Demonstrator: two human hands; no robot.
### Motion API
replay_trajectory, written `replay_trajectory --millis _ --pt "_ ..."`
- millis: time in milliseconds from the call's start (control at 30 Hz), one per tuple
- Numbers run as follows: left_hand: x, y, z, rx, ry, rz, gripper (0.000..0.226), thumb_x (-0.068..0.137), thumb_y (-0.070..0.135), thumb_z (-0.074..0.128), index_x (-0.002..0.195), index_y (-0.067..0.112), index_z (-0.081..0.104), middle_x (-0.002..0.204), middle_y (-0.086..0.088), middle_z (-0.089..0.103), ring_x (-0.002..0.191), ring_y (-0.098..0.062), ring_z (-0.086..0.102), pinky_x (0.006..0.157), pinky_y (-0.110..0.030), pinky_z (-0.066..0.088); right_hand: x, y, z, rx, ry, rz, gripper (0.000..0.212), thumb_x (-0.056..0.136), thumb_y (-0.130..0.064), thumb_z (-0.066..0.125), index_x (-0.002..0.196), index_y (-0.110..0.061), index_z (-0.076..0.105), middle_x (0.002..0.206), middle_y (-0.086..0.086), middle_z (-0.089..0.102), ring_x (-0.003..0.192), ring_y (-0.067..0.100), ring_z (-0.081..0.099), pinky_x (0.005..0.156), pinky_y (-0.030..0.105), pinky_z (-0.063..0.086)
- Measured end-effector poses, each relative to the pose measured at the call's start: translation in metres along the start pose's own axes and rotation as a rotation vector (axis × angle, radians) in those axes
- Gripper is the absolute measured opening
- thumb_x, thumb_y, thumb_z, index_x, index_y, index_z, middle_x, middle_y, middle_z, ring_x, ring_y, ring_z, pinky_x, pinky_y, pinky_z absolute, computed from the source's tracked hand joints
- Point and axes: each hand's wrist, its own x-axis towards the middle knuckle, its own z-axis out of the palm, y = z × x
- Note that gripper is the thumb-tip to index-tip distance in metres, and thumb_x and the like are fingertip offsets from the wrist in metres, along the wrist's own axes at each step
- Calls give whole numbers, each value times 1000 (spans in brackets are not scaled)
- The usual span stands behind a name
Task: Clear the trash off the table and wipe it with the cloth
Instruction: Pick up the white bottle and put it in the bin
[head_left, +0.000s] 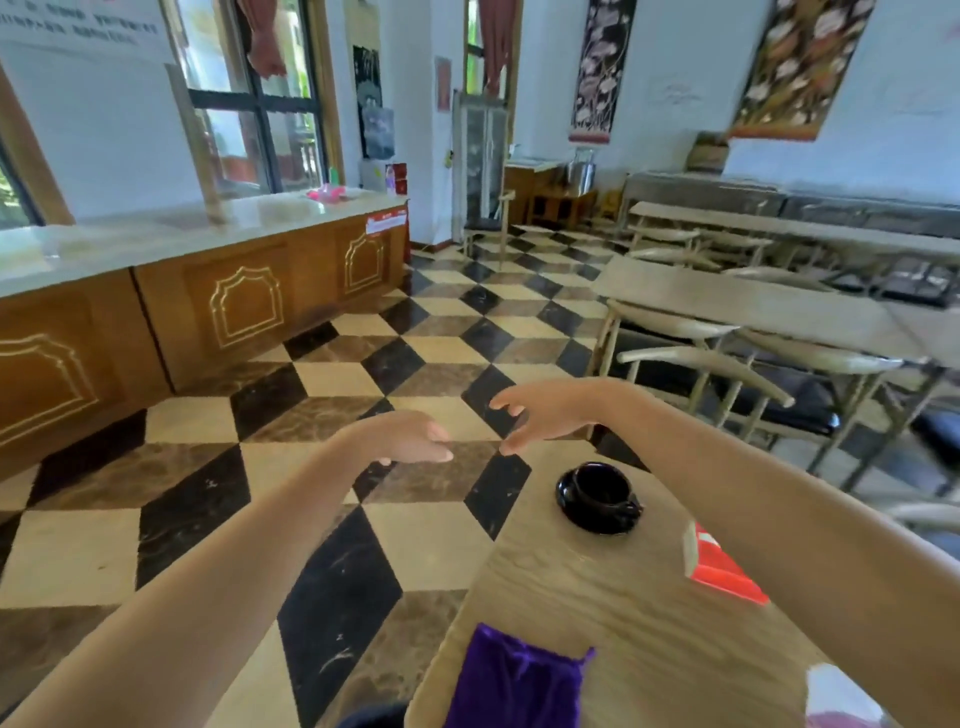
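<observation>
Both hands, left hand (410, 439) and right hand (540, 410), hover empty with fingers loosely spread beyond the worktop (597, 587); the purple cloth (511, 680) lies at its near edge; a careless wipe could topple the black cup (600, 496).

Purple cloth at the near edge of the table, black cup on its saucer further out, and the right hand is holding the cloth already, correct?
Not quite. In the head view the right hand is empty, out over the floor past the table. The purple cloth lies untouched at the near edge; the black cup sits on its saucer.
</observation>
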Motion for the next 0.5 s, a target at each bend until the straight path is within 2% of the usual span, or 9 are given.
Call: replay_trajectory --millis 33,67,100,167,333,433,500 --pt "7 15 -3 -27 6 65 42 95 34 46 131 12 50 106 3 62 91 -12 60 87 -15 48 -13 12 -1 14 20 26 71 87 -44 58 146 -23 25 150 3 36 136 24 38 112 36 29" --pt "12 30 -5 -62 4 115 42 94 32 47 130 11 50 104 4 61 91 -13 60 93 -21 48 -28 24 -1 24 41 50 71 87 -44 58 146 -23 25 149 3 38 135 24 40 111 35 31" --pt "15 46 -7 -65 0 155 44 94 33 48 132 13 49 117 2 59 105 -16 58 100 -28 44 -42 35 0 32 62 78 70 87 -43 58 146 -22 25 148 3 40 133 23 42 110 33 32" --pt "21 80 -6 -17 -4 237 47 93 38 46 136 20 44 141 1 47 127 -19 46 104 -32 36 -73 55 6 68 98 140 68 88 -42 58 145 -23 26 148 2 40 131 21 43 104 27 32" --pt "38 167 30 0 -38 434 46 94 37 43 137 19 45 144 0 46 133 -17 41 108 -33 31 -148 100 44 183 164 366 67 90 -40 56 146 -19 26 149 4 38 133 21 42 109 32 33" --pt "43 212 63 -5 -85 544 48 94 38 43 138 18 43 146 -1 43 134 -18 39 108 -32 29 -193 119 79 248 209 508 67 89 -39 58 146 -19 27 150 3 37 134 21 39 106 26 31" --pt "42 236 89 -62 -111 585 50 93 39 46 139 20 41 146 -2 44 133 -20 40 104 -30 31 -220 130 106 271 256 563 64 88 -36 60 143 -18 33 147 5 41 131 22 42 98 20 33"
